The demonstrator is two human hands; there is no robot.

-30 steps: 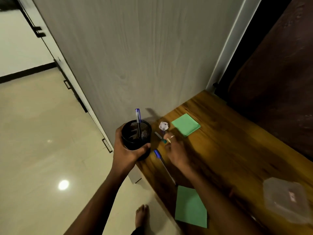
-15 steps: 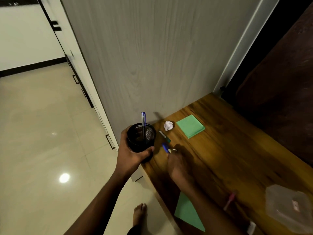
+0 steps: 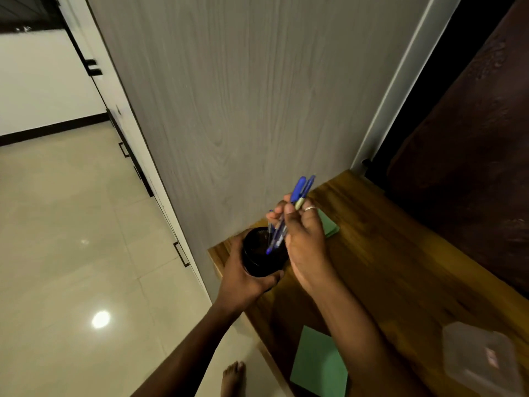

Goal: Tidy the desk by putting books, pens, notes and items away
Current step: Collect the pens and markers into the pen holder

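Head view: left hand (image 3: 243,279) wraps around the black pen cup (image 3: 262,260) at the counter (image 3: 400,253) corner. Right hand (image 3: 303,239), at the cup's 2 o'clock, pinches the blue pens (image 3: 299,189), tips inside the rim. I'd keep the cup steady, lower the pens straight down and let go low.

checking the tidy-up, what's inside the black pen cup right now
Blue pens pinched by the right hand dip tip-first into the black pen cup, which the left hand grips. Its dark bottom cannot be seen.
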